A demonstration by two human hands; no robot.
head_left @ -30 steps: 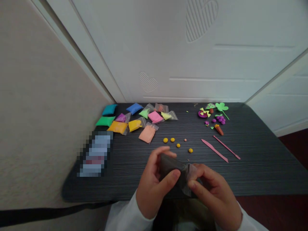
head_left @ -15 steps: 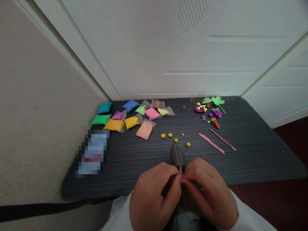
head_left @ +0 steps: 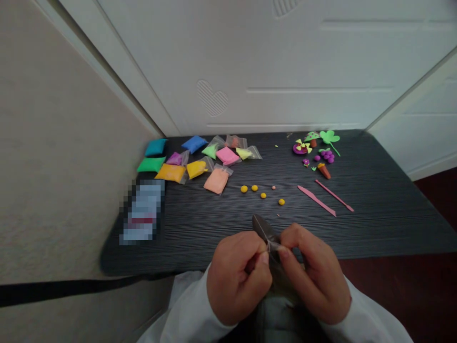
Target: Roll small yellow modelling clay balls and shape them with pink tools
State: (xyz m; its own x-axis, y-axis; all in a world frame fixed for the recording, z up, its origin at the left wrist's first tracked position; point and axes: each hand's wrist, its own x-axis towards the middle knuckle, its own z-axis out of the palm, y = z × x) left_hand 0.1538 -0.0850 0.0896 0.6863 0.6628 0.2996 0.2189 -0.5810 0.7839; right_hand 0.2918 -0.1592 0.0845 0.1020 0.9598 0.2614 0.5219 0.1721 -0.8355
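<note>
Near the table's front edge, both hands pinch a small dark packet (head_left: 263,228), which looks like a bag of modelling clay. My left hand (head_left: 238,276) grips one side of its clear plastic edge between thumb and bent fingers. On the other side my right hand (head_left: 316,276) pinches the plastic with thumb and forefinger. The packet points away from me, tilted to the left. Just beyond it lie several small yellow clay balls (head_left: 282,202) and a tiny pink clay bit (head_left: 273,187). My fingers hide the packet's near part.
Several coloured clay packets (head_left: 216,180) lie at the back left of the dark table (head_left: 200,214). A pink plastic knife (head_left: 317,201) and a thin pink tool (head_left: 334,195) rest at right. Behind them are clay pieces, including a green clover (head_left: 328,137) and purple grapes (head_left: 326,155).
The hands have drawn slightly apart, stretching the packet's plastic edge between them. The packet has turned, its far tip now leaning left. The camera view has shifted a little.
</note>
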